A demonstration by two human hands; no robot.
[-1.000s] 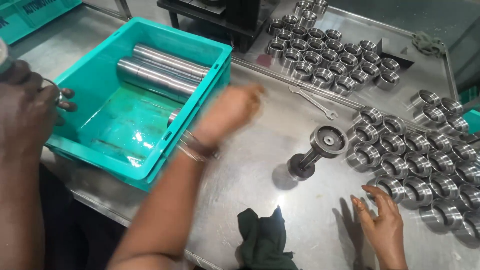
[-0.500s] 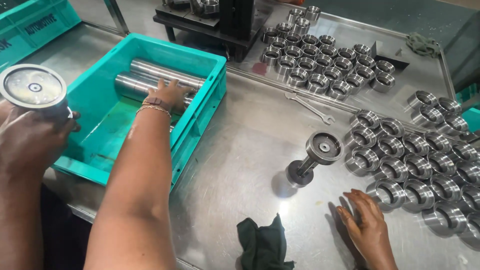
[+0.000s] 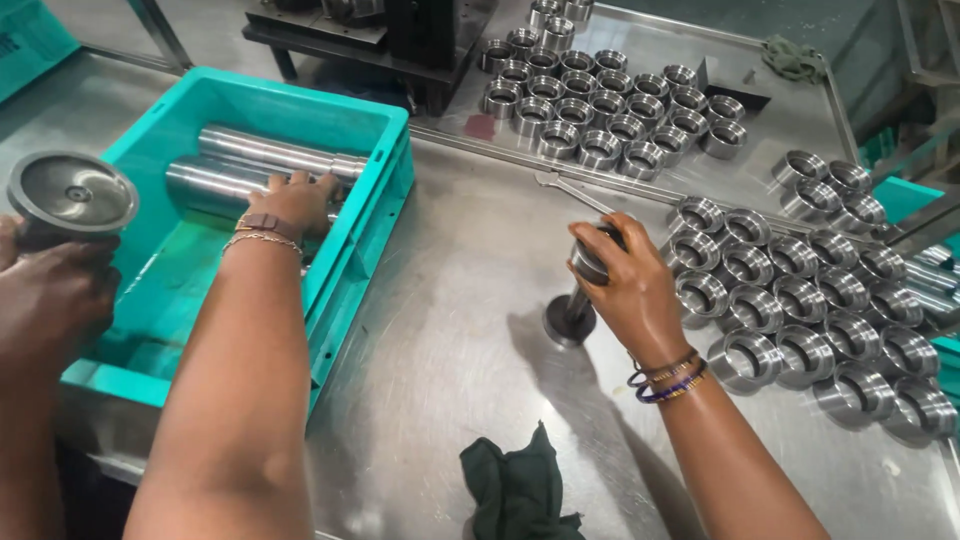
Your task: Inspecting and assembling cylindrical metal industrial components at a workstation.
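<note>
Steel table point(image 3: 450, 330) | left hand point(image 3: 295, 200) in teal crate point(image 3: 370, 215) | right hand point(image 3: 625, 285) gripping flanged shaft point(image 3: 575, 310)

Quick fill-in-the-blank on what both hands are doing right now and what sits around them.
1. The left hand rests on steel bars inside the teal ____.
2. The right hand grips the top of a flanged shaft standing ____ on the steel table.
3. The rag near the table's front edge is dark ____.
4. The machined metal rings lie to the ____ of the right hand.

Missing words: crate; upright; green; right
</note>
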